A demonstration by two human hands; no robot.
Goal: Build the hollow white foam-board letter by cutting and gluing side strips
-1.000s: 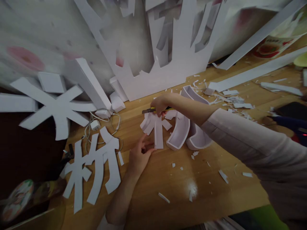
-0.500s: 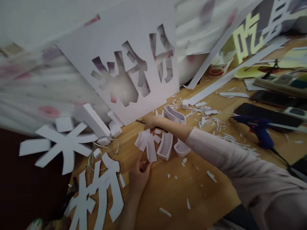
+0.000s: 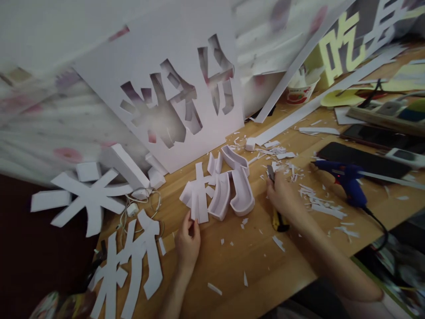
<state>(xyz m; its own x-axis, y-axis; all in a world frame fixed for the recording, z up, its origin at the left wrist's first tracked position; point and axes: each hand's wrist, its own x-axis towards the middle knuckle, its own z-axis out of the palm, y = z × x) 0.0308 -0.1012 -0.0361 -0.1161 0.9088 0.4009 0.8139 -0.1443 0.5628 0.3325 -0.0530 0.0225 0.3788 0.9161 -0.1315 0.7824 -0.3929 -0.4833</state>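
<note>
At the table's middle lies a white character with raised walls [image 3: 242, 193], its left part a flat-looking piece [image 3: 201, 195]. My left hand [image 3: 188, 237] pinches the lower end of that left part between thumb and fingers. To the right of the character, my right hand [image 3: 282, 192] is closed around a yellow and black utility knife [image 3: 280, 220], its grey blade end pointing up and away from me. The knife is apart from the character.
White cut characters [image 3: 133, 261] lie at the left. A board with cut-out openings [image 3: 212, 128] stands behind. Paper scraps [image 3: 312, 195] and a blue glue gun [image 3: 352, 181] are on the right; a paper cup [image 3: 299, 94] stands farther back.
My right hand has moved right with the knife, off the character and over beside the scraps. My left hand keeps its place at the lower end of the piece.
</note>
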